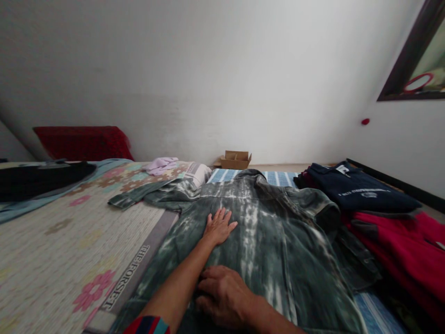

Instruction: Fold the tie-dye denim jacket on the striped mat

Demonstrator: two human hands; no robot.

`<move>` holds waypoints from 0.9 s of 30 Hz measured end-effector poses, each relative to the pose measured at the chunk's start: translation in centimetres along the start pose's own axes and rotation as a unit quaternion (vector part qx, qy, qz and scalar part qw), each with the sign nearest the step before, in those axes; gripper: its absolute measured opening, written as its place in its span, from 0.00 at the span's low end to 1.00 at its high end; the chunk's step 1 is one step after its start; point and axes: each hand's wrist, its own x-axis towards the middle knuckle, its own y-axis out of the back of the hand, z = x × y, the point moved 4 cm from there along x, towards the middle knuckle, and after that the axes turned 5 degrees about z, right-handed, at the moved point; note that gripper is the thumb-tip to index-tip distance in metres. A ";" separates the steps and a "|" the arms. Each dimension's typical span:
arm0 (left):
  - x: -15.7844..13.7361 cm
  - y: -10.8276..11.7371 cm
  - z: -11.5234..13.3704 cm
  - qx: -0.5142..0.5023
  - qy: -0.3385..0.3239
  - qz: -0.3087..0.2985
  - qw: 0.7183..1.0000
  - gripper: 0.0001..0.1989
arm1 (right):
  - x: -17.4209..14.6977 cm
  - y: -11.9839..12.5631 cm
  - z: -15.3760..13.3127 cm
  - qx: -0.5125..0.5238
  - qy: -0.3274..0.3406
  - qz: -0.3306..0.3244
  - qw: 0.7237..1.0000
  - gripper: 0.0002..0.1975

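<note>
A dark green and white tie-dyed jacket point(264, 241) lies spread out with its seamed back facing up and its collar at the far end. One sleeve stretches to the left over the mattress; the other falls to the right beside the folded clothes. My left hand point(219, 226) rests flat on the upper back of the jacket, fingers spread. Closer to me, my right hand point(225, 292) is over the jacket with its fingers curled under. Its fingertips are hidden, so whether it pinches cloth cannot be made out.
A floral mattress cover point(69, 232) spreads to the left, with a black garment point(41, 178) and a lilac cloth point(160, 165) on it. At right are a folded navy garment point(361, 188) and red clothing point(403, 246). A cardboard box point(236, 160) stands by the wall.
</note>
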 end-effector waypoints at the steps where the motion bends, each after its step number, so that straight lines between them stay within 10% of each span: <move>1: 0.0 0.0 0.0 0.001 0.000 0.001 1.000 0.34 | -0.1 0.9 0.9 -0.007 -0.031 -0.004 0.999 0.07; 7: 0.0 0.1 0.2 0.000 0.004 -0.009 1.000 0.34 | -2.8 6.7 9.7 -0.098 -0.200 0.047 0.974 0.28; 11: 0.0 0.3 0.1 0.001 0.003 -0.008 1.000 0.35 | -6.3 6.2 14.9 -0.173 -0.350 -0.047 0.919 0.38; 27: -0.9 0.4 -0.4 0.005 0.019 -0.018 1.000 0.36 | -7.8 5.1 16.2 -0.214 -0.434 -0.003 0.875 0.42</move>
